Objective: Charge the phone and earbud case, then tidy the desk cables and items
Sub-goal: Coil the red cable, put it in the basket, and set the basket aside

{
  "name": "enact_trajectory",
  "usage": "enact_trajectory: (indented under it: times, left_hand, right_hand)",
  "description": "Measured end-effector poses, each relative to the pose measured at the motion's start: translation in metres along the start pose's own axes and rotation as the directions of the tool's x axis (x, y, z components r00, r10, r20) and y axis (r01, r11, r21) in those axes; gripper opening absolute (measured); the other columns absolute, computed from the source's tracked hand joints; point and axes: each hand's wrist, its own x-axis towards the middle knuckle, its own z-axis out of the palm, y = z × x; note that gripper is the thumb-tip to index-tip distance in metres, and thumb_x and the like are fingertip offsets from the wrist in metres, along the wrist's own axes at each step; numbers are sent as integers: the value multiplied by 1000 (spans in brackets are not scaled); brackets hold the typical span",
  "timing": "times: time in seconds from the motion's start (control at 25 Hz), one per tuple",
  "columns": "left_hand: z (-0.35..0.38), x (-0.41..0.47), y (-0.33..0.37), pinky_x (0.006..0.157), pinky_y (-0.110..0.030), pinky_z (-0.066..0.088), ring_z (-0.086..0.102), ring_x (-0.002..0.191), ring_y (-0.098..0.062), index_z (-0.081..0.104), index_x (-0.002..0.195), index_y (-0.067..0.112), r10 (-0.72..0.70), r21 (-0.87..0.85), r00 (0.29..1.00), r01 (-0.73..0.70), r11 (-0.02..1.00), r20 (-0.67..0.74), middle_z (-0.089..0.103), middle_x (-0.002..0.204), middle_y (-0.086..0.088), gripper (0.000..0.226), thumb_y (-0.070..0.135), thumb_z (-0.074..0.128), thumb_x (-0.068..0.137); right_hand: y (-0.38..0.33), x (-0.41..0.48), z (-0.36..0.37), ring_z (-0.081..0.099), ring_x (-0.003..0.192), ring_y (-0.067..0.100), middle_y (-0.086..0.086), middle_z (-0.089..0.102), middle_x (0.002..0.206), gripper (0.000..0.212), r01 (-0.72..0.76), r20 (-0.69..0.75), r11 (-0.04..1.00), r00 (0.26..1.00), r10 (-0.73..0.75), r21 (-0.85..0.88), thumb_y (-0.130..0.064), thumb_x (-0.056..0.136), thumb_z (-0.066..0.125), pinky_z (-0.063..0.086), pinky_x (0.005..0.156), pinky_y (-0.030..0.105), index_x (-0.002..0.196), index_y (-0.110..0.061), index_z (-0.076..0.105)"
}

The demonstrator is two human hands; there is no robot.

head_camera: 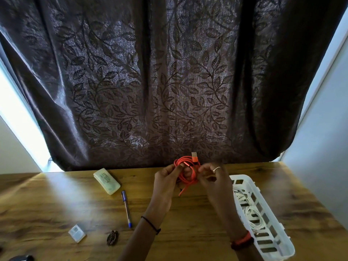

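Note:
Above the wooden desk (197, 223), both my hands hold a coiled orange USB cable (186, 173). My left hand (166, 180) grips the left side of the coil. My right hand (212, 176), with a ring on one finger, pinches the coil's right side. The metal USB plug (194, 156) sticks up from the top of the coil, and a loose end hangs down between my hands. A white slotted basket (278, 240) at the right holds a white cable (250, 213).
A pale translucent case (106, 181) lies at the back left of the desk, a blue pen (126, 208) near it. A small clear box (76, 233) and a dark patterned item (112, 237) lie front left. A dark leaf-patterned curtain (169, 81) hangs behind.

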Motion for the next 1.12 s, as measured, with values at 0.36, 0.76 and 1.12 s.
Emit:
enact_trajectory:
  times: [0.36,0.76,1.12]
  left_hand:
    - [-1,0,4,50,-12,46,62,56,1,70,80,10,249,220,969,-243,945,2,68,62,2,14,14,60,89]
    - [-18,13,-2,62,-14,44,59,73,-1,66,100,9,555,656,784,-577,486,278,64,88,3,17,18,52,94]
    - [-23,9,-2,71,-26,51,60,86,-12,57,122,12,544,726,779,-565,392,312,61,107,0,34,28,39,98]
  right_hand:
    - [-14,-8,11,56,90,7,-4,64,97,27,-144,153,990,978,142,2,-34,89,58,35,68,5,104,-12,67]
    - [-15,3,-4,49,62,12,3,57,66,18,-652,511,459,758,406,603,-13,91,53,38,57,26,78,-8,65]
    - [-15,11,-18,50,53,13,0,44,50,44,-595,523,555,796,305,581,-16,91,52,42,61,26,47,-15,48]
